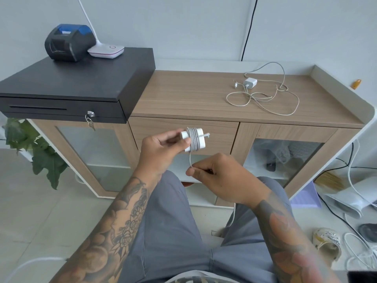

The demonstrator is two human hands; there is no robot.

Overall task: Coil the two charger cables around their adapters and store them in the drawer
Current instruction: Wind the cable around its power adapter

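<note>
My left hand (161, 149) grips a white square adapter (199, 140) in front of the wooden drawer (220, 129), which is closed. Several turns of grey cable are wound round the adapter's middle. A short length of that cable (190, 160) drops from the adapter to my right hand (219, 176), which pinches it just below. A second white adapter (251, 82) lies on the cabinet top (183, 94) at the back right, its long pale cable (265, 99) spread in loose loops around it.
A black cash drawer box (71, 82) with a key in its lock sits on the left, carrying a black-and-blue printer (68, 41) and a white lamp base (106, 51). A plant (40, 152) stands lower left. Loose cables and clutter (346, 201) cover the floor at right.
</note>
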